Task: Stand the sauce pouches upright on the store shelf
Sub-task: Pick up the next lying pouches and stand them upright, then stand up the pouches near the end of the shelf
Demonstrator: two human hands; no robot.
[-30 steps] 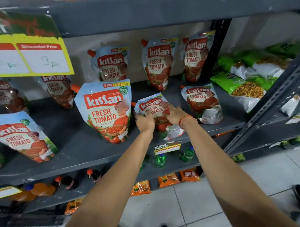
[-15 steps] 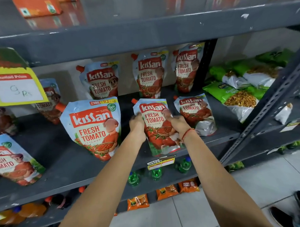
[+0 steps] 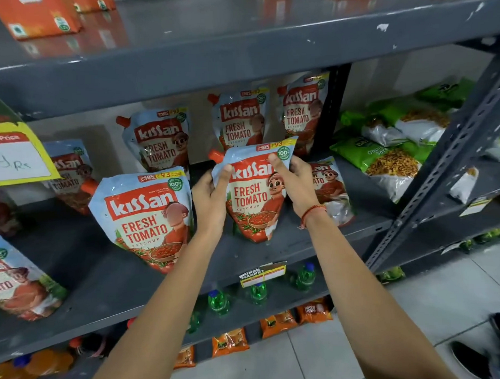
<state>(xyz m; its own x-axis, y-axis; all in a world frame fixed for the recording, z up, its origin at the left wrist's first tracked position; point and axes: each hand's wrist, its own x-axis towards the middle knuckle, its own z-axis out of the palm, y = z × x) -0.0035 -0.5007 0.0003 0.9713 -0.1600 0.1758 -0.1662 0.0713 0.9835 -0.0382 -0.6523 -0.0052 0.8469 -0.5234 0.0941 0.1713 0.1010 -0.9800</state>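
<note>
Ketchup pouch (image 3: 254,197), the one being handled, stood upright on the grey shelf (image 3: 287,244), its red spout at the upper left corner and its narrow base resting on the shelf board a little back from the near edge. The left hand (image 3: 211,202) gripped its left edge, thumb laid across the front near the brand name and the fingers (image 3: 203,188) wrapped behind the pack. The right hand (image 3: 296,182) clasped the right edge in the same way, thumb pressed over the front below the green seal, the other fingers curled round the side and back; a red thread bracelet (image 3: 312,212) circled that wrist. So both sets of fingers were closed on the pouch, which sat between the two palms. Just to the left, touching the left wrist, a larger pouch (image 3: 147,218) leaned upright, tilted slightly. Behind the right hand a crumpled pouch (image 3: 332,192) slumped, partly hidden. Farther back three more pouches (image 3: 240,118) stood along the rear wall. To the far left a yellow price tag (image 3: 15,160) hung in front of other pouches. Green snack bags (image 3: 383,156) lay piled to the right beyond the upright post.
</note>
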